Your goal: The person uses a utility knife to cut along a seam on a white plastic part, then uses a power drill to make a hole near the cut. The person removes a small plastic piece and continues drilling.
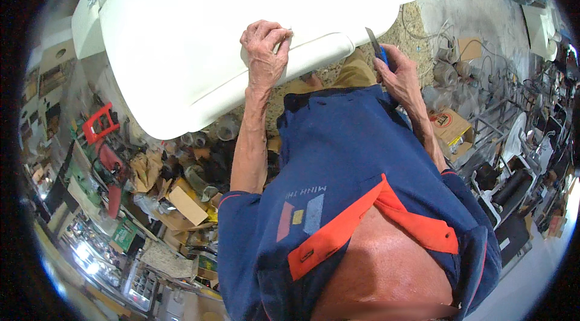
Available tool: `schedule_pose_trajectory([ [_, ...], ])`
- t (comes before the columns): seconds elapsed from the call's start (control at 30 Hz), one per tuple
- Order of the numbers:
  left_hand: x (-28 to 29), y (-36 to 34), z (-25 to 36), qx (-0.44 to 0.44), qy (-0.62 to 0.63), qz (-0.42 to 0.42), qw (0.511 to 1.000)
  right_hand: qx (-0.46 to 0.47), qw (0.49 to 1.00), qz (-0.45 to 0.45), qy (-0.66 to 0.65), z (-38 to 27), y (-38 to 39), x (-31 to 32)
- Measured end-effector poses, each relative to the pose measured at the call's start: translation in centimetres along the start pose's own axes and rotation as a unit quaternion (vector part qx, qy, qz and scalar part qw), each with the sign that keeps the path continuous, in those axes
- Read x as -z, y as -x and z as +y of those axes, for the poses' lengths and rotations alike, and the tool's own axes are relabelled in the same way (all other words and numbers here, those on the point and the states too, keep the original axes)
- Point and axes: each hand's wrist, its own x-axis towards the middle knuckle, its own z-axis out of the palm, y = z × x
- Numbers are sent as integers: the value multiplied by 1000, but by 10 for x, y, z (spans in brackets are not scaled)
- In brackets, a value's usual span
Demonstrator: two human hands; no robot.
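A white moulded panel [181,37] spans ten to one o'clock. On it, near twelve, rests the left hand [266,52], fingers curled; whether they grip anything, I cannot tell. At two, the right hand [400,73] clamps a blue-handled utility knife [381,54], blade toward eleven.

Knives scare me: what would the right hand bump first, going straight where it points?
The right hand, blue knife leading, would probably meet the big white piece first, though depth is unclear.

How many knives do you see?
1: a blue-handled knife, in the fingers of the right hand. More may be hidden in the clutter.
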Motion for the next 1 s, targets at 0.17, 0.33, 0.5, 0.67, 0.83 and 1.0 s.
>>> schedule_pose_trajectory([
  [0.17, 4, -7, 7, 39, -34, -50, 997, 76, 997, -25, -15, -28, -2, -22],
  [0.33, 9, -17, 2, 69, -16, -120, 990, 131, 988, -77, 17, -54, -12, -50],
  [0.5, 9, -21, 2, 56, -37, -123, 990, 150, 984, -91, 31, -66, -23, -71],
  [0.67, 7, -22, 3, 51, -34, -134, 989, 124, 984, -122, 48, -70, -32, -84],
  [0.83, 6, -24, -7, 51, -33, -152, 986, 128, 979, -125, 93, -69, -36, -96],
  [1.0, 4, -20, -13, 38, -8, -143, 989, 139, 976, -132, 106, -67, -38, -98],
])
